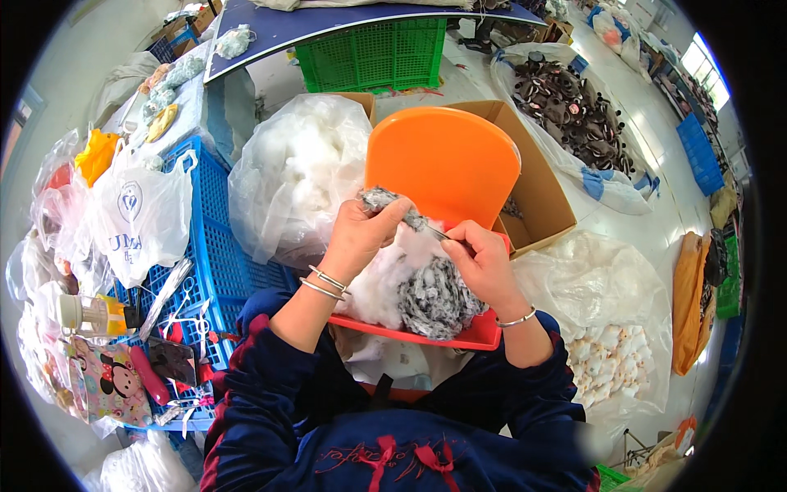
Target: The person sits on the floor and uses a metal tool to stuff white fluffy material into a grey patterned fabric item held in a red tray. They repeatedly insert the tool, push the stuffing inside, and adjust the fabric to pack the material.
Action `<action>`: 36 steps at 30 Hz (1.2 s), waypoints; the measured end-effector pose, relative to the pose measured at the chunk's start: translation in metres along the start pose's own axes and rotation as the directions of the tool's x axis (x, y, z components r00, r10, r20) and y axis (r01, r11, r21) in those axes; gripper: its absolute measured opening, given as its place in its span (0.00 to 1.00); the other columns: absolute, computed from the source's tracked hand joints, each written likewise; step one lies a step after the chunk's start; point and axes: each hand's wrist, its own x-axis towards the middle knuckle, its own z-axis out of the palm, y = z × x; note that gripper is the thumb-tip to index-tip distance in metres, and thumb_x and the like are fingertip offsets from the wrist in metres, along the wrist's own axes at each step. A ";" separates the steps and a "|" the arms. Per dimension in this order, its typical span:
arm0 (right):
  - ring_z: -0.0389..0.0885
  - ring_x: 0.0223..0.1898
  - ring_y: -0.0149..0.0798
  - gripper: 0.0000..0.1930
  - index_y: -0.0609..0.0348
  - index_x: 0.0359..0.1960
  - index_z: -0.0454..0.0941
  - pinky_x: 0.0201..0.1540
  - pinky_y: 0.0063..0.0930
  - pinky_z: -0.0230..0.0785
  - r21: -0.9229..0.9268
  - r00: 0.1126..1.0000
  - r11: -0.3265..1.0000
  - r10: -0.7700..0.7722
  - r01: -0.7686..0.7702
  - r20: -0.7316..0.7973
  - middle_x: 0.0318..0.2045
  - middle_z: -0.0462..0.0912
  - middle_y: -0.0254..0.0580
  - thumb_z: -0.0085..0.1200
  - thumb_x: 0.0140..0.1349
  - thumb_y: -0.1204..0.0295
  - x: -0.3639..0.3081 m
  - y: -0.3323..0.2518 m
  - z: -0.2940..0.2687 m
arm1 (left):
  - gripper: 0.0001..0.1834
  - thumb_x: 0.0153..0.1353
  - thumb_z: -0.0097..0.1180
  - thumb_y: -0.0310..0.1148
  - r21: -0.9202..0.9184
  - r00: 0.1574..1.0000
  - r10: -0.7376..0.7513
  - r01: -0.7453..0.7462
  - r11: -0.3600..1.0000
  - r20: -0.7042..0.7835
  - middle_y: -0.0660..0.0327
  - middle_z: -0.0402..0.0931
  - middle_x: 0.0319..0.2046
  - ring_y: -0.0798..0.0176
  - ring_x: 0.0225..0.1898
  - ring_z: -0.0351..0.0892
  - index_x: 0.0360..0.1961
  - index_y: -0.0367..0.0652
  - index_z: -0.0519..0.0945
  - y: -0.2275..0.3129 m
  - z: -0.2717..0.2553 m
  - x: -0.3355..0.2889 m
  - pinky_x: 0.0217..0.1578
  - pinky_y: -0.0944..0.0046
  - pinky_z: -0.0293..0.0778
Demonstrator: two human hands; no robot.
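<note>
My left hand (368,232) pinches a small grey furry piece (381,198) between thumb and fingers, in front of an orange chair back. Closed on a thin stick-like tool (435,233), my right hand (482,261) points it at the lower end of that piece. I cannot make out whether the tool's tip goes into the fur. Below both hands is a red tray (488,336) on my lap. White stuffing (369,289) fills its left side, and a heap of grey-and-white furry pieces (440,299) lies at its right.
An orange chair (443,156) stands ahead, a cardboard box (537,184) behind it. A bag of white stuffing (307,164) sits left of it. Blue crates (217,238) hold scissors (201,324) and bags. Plastic sheeting with pale pieces (611,361) lies right; dark pieces (570,111) are heaped farther off.
</note>
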 end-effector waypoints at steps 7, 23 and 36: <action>0.65 0.25 0.20 0.04 0.63 0.33 0.73 0.27 0.18 0.60 0.251 0.994 0.962 0.108 -0.106 0.008 0.23 0.71 0.27 0.55 0.63 0.76 -0.005 0.009 0.016 | 0.13 0.62 0.61 0.37 0.139 0.996 -0.070 0.063 0.988 0.051 0.69 0.71 0.16 0.76 0.18 0.68 0.23 0.41 0.79 -0.032 0.012 -0.004 0.20 0.74 0.62; 0.66 0.26 0.20 0.04 0.63 0.34 0.74 0.29 0.17 0.60 0.279 0.989 0.949 0.135 -0.146 0.059 0.24 0.72 0.26 0.55 0.64 0.75 -0.003 0.010 0.012 | 0.10 0.63 0.59 0.34 0.160 0.999 -0.004 -0.004 0.987 0.049 0.69 0.72 0.17 0.76 0.18 0.67 0.31 0.38 0.83 -0.025 0.017 -0.006 0.20 0.74 0.62; 0.66 0.24 0.17 0.06 0.60 0.36 0.75 0.27 0.14 0.60 0.274 0.850 0.828 0.383 -0.490 0.363 0.24 0.71 0.23 0.52 0.66 0.70 0.007 0.001 -0.034 | 0.13 0.67 0.54 0.37 -0.142 0.999 0.014 -0.020 0.990 -0.045 0.68 0.79 0.33 0.78 0.35 0.71 0.36 0.39 0.83 -0.016 0.004 0.006 0.38 0.74 0.66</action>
